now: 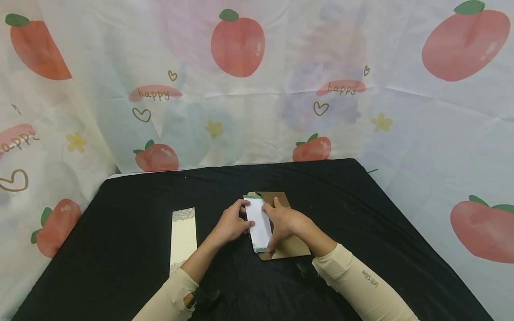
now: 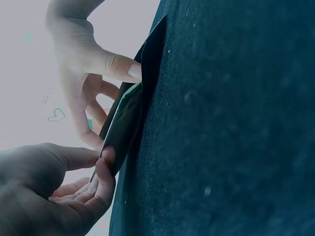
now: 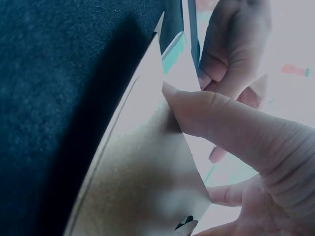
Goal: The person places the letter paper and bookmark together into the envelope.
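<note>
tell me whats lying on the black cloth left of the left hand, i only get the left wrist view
Observer: A cream rectangular paper strip with grey lace-patterned ends; the left arm hides part of its near end.
Operator: ok and how does the upper face look on the thing the left hand is holding
Observer: The head view shows a white rectangular card, with a green patterned band at each end and plain white between.
Operator: cant make out colours, what is the paper at the right hand
Observer: A brown paper envelope; in the head view it reaches out to the right past the white card.
</note>
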`<state>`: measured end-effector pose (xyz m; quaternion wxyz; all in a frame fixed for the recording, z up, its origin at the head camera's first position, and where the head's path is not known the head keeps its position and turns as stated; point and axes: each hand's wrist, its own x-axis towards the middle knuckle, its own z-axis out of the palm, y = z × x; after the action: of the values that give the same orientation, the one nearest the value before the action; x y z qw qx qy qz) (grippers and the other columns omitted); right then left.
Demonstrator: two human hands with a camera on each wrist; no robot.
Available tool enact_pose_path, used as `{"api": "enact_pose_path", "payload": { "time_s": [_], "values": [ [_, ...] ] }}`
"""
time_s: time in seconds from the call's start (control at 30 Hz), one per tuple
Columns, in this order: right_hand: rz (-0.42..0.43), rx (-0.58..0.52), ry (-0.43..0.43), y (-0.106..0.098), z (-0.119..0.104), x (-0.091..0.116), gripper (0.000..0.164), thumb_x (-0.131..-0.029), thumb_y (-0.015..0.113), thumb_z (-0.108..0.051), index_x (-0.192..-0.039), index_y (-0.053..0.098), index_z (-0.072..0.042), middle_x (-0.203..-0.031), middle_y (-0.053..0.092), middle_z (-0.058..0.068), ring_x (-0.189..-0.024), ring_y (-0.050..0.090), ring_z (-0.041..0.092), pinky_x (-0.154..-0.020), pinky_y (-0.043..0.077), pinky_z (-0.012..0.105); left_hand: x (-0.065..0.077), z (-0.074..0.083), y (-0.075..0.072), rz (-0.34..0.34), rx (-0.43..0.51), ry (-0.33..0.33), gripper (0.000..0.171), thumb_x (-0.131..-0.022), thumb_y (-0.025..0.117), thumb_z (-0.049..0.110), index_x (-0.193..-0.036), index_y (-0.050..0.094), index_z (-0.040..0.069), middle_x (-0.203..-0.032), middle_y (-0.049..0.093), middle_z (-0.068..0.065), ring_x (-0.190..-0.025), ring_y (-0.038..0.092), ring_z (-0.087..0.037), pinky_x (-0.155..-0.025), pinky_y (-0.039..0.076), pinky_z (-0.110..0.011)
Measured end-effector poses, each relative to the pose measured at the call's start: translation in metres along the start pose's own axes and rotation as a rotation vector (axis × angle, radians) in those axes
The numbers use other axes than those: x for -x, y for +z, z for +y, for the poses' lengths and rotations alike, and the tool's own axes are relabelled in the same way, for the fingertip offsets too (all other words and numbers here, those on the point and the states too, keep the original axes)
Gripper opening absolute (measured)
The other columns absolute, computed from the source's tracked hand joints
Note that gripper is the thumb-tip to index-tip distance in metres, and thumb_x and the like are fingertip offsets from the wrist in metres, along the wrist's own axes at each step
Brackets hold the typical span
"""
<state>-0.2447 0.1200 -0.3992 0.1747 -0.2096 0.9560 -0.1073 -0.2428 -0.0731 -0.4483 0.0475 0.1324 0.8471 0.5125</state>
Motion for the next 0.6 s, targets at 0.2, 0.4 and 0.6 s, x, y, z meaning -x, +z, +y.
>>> {"api": "enact_pose_path", "payload": {
  "time_s": [0.2, 0.4, 0.6],
  "values": [
    [0.016, 0.01, 0.003, 0.0, -0.0001, -0.0003, 0.115, -0.061, 0.102, -0.044, -0.152, 0.04, -0.009, -0.16, 0.02, 0.038, -0.124, 0.055, 0.048, -0.094, 0.051, 0.058, 0.0023, 0.0022, 0.0, -0.026, 0.038, 0.006, 0.058, -0.089, 0.076, -0.006, -0.141, 0.049, -0.004, -0.112, 0.06, -0.018, -0.067, 0.069, -0.016, -0.062, 0.059, -0.032],
    [0.021, 0.005, 0.002, 0.0007, 0.0007, -0.0008, 0.116, -0.06, 0.102, -0.044, -0.152, 0.04, -0.009, -0.16, 0.019, 0.039, -0.125, 0.055, 0.049, -0.094, 0.051, 0.058, 0.0011, -0.0003, 0.0001, -0.054, 0.063, -0.016, 0.067, -0.089, 0.076, -0.008, -0.148, 0.044, -0.005, -0.119, 0.061, -0.022, -0.071, 0.07, -0.018, -0.064, 0.059, -0.034],
    [0.032, 0.003, -0.003, 0.0017, 0.0004, -0.0004, 0.117, -0.06, 0.102, -0.045, -0.152, 0.039, -0.008, -0.159, 0.02, 0.04, -0.123, 0.056, 0.049, -0.092, 0.052, 0.058, 0.0016, -0.0017, 0.0022, -0.042, 0.065, -0.005, 0.073, -0.088, 0.077, -0.007, -0.152, 0.041, -0.006, -0.121, 0.061, -0.024, -0.071, 0.07, -0.018, -0.064, 0.06, -0.033]
  ]
}}
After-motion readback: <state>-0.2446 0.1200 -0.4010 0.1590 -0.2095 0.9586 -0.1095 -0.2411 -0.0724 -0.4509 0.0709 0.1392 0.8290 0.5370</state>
